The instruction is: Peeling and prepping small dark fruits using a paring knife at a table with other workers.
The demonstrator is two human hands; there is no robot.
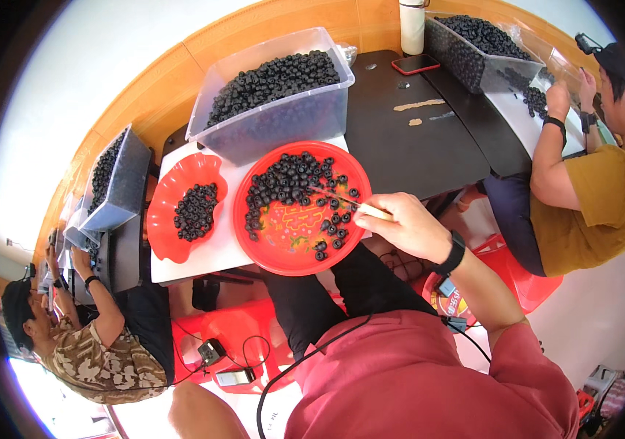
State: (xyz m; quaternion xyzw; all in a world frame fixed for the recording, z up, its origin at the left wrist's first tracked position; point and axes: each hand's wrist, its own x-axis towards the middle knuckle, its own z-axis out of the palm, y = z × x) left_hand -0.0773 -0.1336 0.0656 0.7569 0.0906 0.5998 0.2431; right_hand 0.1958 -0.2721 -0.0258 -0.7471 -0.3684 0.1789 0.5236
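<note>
A small red dish [184, 208] of dark berries [195, 212] sits left of a round red plate [301, 208]. The right hand [404, 223] is closed around a thin stick [342, 200], whose tip lies among the plate's berries. The left hand is out of sight.

- Red-cased phone [416, 64], dark screen up, flat on black table [415, 146] near white cylinder.
- Second phone [234, 377], grey screen, on red stool [254, 329] below.
</note>
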